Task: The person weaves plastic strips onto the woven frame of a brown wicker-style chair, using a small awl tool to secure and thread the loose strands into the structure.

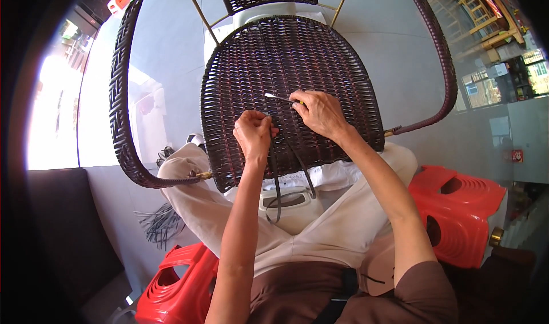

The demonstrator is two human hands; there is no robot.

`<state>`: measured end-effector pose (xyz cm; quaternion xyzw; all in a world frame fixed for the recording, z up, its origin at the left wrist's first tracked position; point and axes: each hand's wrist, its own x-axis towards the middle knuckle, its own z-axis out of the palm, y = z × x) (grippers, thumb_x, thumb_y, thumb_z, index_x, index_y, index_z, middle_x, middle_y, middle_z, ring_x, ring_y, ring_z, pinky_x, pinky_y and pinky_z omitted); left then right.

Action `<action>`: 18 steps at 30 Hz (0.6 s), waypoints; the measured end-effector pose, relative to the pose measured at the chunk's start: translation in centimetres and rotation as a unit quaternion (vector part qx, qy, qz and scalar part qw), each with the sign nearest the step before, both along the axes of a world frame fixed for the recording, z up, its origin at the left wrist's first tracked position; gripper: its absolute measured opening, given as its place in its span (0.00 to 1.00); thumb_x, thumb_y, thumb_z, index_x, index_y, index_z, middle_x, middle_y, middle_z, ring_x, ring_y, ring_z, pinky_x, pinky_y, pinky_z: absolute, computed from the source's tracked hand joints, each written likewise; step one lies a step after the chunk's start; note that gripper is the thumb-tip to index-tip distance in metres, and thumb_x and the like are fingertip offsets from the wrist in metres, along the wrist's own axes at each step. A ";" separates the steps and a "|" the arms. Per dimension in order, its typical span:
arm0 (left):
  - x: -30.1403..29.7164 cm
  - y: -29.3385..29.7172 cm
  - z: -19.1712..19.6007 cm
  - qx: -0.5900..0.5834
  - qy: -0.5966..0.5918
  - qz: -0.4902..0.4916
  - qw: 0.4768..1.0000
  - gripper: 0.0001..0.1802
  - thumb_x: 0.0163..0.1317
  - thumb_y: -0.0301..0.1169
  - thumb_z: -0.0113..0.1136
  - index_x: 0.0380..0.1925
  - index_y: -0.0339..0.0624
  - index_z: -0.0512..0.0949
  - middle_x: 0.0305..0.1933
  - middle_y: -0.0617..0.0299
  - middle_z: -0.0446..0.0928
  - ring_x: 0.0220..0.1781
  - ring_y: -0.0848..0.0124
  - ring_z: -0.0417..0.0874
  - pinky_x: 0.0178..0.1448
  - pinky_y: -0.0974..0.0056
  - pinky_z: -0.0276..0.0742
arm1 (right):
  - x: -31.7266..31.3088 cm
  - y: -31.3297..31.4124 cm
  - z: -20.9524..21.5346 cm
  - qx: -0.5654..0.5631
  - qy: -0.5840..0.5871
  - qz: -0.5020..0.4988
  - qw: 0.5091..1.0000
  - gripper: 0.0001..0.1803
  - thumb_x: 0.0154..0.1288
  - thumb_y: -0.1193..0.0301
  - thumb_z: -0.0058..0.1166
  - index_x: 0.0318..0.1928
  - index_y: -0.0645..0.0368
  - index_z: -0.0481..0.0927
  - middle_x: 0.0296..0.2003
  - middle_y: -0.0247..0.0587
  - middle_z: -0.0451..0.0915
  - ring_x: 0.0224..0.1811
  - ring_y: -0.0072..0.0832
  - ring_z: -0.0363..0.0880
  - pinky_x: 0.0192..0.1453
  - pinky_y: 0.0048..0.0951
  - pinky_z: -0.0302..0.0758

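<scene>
A dark brown woven wicker chair seat (291, 55) lies across my lap. Over its near half, my left hand (254, 134) is closed, thumb and fingers pinching a dark flat weaving strip (275, 170) whose loose lengths hang past the seat's near edge. To the right, my right hand (320, 114) is closed around a slim metal tool (277, 97) with a flattened, bright tip and a bit of yellow at the handle. That tip points left, just above the weave and beyond my left hand. Most of the tool's handle is hidden in my fingers.
Wrapped armrests (119, 90) curve out on both sides of the seat. Red plastic stools stand at lower left (178, 287) and right (457, 212). A pale stool (294, 215) sits between my legs. A bundle of dark strips (162, 224) lies on the floor at left.
</scene>
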<state>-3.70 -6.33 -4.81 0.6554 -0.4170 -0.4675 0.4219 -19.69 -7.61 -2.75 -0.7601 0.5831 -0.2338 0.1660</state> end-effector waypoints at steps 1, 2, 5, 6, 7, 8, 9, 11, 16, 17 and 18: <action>0.1 0.2 0.1 -0.008 -0.006 -0.002 1.000 0.05 0.54 0.21 0.58 0.25 0.30 0.74 0.18 0.57 0.78 0.18 0.74 0.80 0.20 0.73 0.74 | 0.0 0.0 0.0 -0.001 0.000 0.001 1.000 0.06 0.59 0.69 0.52 0.35 0.56 0.79 0.26 0.43 0.81 0.27 0.37 0.81 0.30 0.34 0.77; 0.0 0.2 0.3 -0.017 -0.012 -0.006 1.000 0.06 0.55 0.23 0.59 0.25 0.30 0.74 0.18 0.57 0.78 0.17 0.74 0.80 0.19 0.73 0.73 | -0.2 0.0 -0.1 -0.011 0.015 0.006 1.000 0.06 0.58 0.69 0.53 0.36 0.55 0.79 0.27 0.42 0.81 0.27 0.37 0.80 0.31 0.34 0.76; 0.4 0.1 1.4 0.007 -0.049 -0.033 0.998 0.08 0.55 0.26 0.59 0.25 0.30 0.75 0.17 0.54 0.78 0.18 0.71 0.80 0.21 0.69 0.74 | -0.5 -0.2 0.3 -0.025 0.047 0.016 0.998 0.06 0.58 0.70 0.54 0.36 0.55 0.80 0.27 0.40 0.80 0.27 0.37 0.80 0.31 0.33 0.76; 0.9 -0.2 0.4 -0.067 -0.205 -0.036 0.976 0.08 0.54 0.29 0.59 0.27 0.33 0.77 0.20 0.55 0.78 0.23 0.64 0.81 0.29 0.63 0.74 | -0.4 -0.3 0.5 -0.028 0.063 0.021 0.997 0.06 0.58 0.70 0.54 0.35 0.54 0.80 0.26 0.39 0.80 0.27 0.36 0.80 0.30 0.34 0.77; 1.2 -0.4 0.2 -0.068 -0.206 -0.036 0.976 0.08 0.54 0.29 0.59 0.27 0.33 0.77 0.20 0.55 0.78 0.23 0.64 0.81 0.29 0.63 0.74 | -0.5 -0.3 0.8 -0.029 0.062 0.020 0.997 0.06 0.58 0.70 0.54 0.35 0.54 0.80 0.26 0.39 0.80 0.27 0.36 0.80 0.30 0.34 0.77; 1.6 -0.5 0.9 -0.121 -0.273 -0.033 0.954 0.07 0.54 0.28 0.59 0.27 0.35 0.77 0.22 0.55 0.77 0.27 0.61 0.80 0.33 0.61 0.73 | -0.4 -0.3 1.2 -0.029 0.075 0.023 0.996 0.06 0.57 0.70 0.54 0.35 0.54 0.80 0.26 0.39 0.79 0.26 0.36 0.80 0.30 0.34 0.77; 1.9 -0.7 1.3 -0.173 -0.337 -0.030 0.925 0.06 0.53 0.28 0.59 0.28 0.37 0.78 0.25 0.56 0.76 0.30 0.58 0.79 0.37 0.58 0.73 | -0.5 -0.3 1.4 -0.028 0.088 0.025 0.995 0.06 0.57 0.70 0.54 0.35 0.54 0.80 0.25 0.39 0.79 0.26 0.36 0.80 0.30 0.34 0.77; 2.5 -1.9 0.7 -0.186 -0.319 -0.032 0.929 0.04 0.52 0.27 0.60 0.28 0.39 0.79 0.28 0.58 0.74 0.33 0.57 0.77 0.39 0.57 0.71 | -0.7 -0.4 1.2 -0.047 0.088 0.034 0.994 0.05 0.56 0.71 0.55 0.34 0.53 0.81 0.23 0.39 0.78 0.24 0.36 0.79 0.27 0.34 0.76; 3.5 -4.7 0.2 -0.200 -0.334 -0.146 0.909 0.05 0.49 0.26 0.62 0.27 0.42 0.79 0.29 0.59 0.74 0.33 0.58 0.78 0.37 0.58 0.72 | 0.0 -0.7 2.3 -0.104 0.145 0.071 0.981 0.01 0.55 0.74 0.54 0.27 0.55 0.77 0.17 0.38 0.71 0.18 0.33 0.76 0.18 0.30 0.72; 3.6 -5.0 0.1 -0.195 -0.328 -0.179 0.907 0.05 0.48 0.26 0.62 0.27 0.42 0.78 0.29 0.59 0.74 0.33 0.58 0.78 0.37 0.58 0.72 | 0.1 -0.8 2.3 -0.127 0.156 0.081 0.976 0.03 0.55 0.74 0.53 0.26 0.56 0.76 0.16 0.38 0.70 0.17 0.33 0.76 0.17 0.29 0.71; 3.7 -5.1 0.0 -0.199 -0.327 -0.191 0.904 0.05 0.47 0.26 0.62 0.27 0.41 0.78 0.29 0.60 0.75 0.32 0.59 0.78 0.36 0.58 0.73 | 0.1 -0.9 2.1 -0.137 0.155 0.088 0.974 0.05 0.56 0.75 0.52 0.23 0.57 0.74 0.15 0.37 0.68 0.16 0.31 0.75 0.16 0.28 0.70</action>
